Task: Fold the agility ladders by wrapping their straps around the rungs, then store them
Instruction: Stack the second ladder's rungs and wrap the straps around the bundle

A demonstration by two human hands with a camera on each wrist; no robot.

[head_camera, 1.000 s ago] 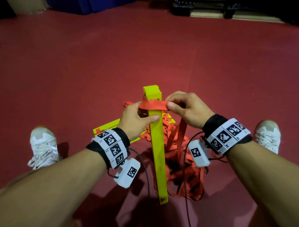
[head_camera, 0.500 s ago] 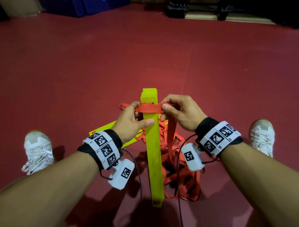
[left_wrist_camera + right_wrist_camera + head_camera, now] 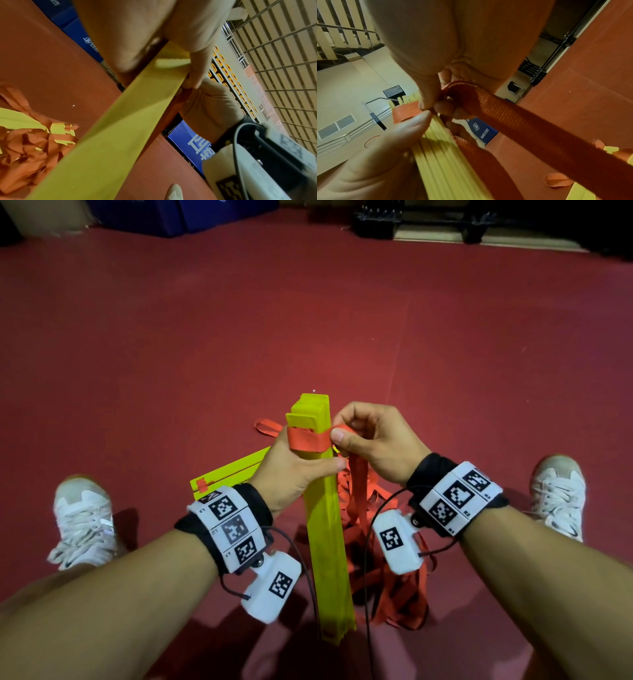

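A stack of yellow rungs (image 3: 327, 542) stands nearly upright between my knees. My left hand (image 3: 294, 470) grips the stack just below its top, thumb across the front. An orange strap (image 3: 306, 440) crosses the stack near the top. My right hand (image 3: 366, 440) pinches that strap at the stack's right edge; the strap (image 3: 513, 119) loops over its fingers and hangs down. In the right wrist view the thumb and forefinger press the strap beside the rungs (image 3: 443, 155). The left wrist view shows the rungs (image 3: 123, 121) running diagonally under my left hand (image 3: 188, 40).
Loose orange straps (image 3: 376, 577) pile on the red floor under my hands, with a few yellow rungs (image 3: 229, 474) lying flat at the left. My white shoes (image 3: 82, 522) (image 3: 558, 491) flank the pile. Blue mats (image 3: 185, 213) and a dark rack (image 3: 411, 220) line the far edge.
The strap band now lies tighter and flatter on the stack near its top. My right hand has drawn in against the stack's right edge. My left hand keeps its grip.
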